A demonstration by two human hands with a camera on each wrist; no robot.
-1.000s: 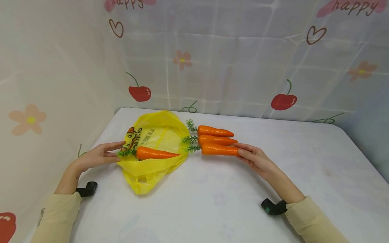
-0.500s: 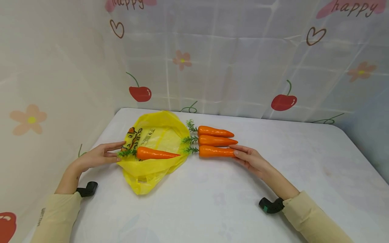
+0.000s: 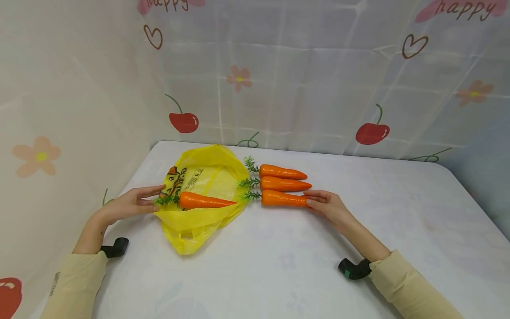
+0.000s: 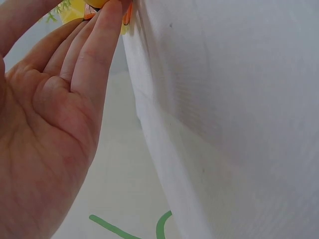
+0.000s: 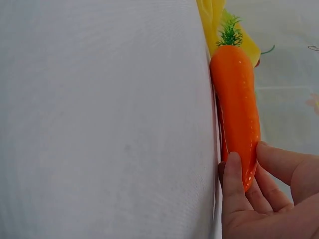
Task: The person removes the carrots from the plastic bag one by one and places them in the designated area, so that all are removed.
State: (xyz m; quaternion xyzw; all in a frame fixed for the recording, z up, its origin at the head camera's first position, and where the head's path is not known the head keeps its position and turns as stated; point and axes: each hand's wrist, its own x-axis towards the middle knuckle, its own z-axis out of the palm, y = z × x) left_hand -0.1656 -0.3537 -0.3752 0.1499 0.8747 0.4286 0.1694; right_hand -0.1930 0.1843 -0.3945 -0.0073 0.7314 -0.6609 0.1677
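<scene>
Between thumb and fingers my right hand (image 3: 327,206) pinches the tapered tip of the nearest orange carrot (image 3: 280,198). The carrot lies on the table, its green leafy end touching or just over the edge of a yellow plastic bag (image 3: 207,219). Two more carrots, the middle one (image 3: 283,184) and the far one (image 3: 280,171), lie beside it in a row. Another carrot (image 3: 203,200) rests at the bag's wide mouth, leaves to the left. My left hand (image 3: 127,206) touches the bag's left rim with extended fingers (image 4: 89,64); its fingertips are partly hidden in the left wrist view.
A white cloth covers the table (image 3: 271,274). Behind it hangs a printed curtain (image 3: 295,88) with cherries and flowers, and another printed sheet (image 3: 67,106) stands along the left side. Each wrist wears a black camera (image 3: 354,269).
My right hand has shifted slightly left, bringing the nearest carrot closer to the bag and level with the other two. The left hand and the bag have stayed put.
</scene>
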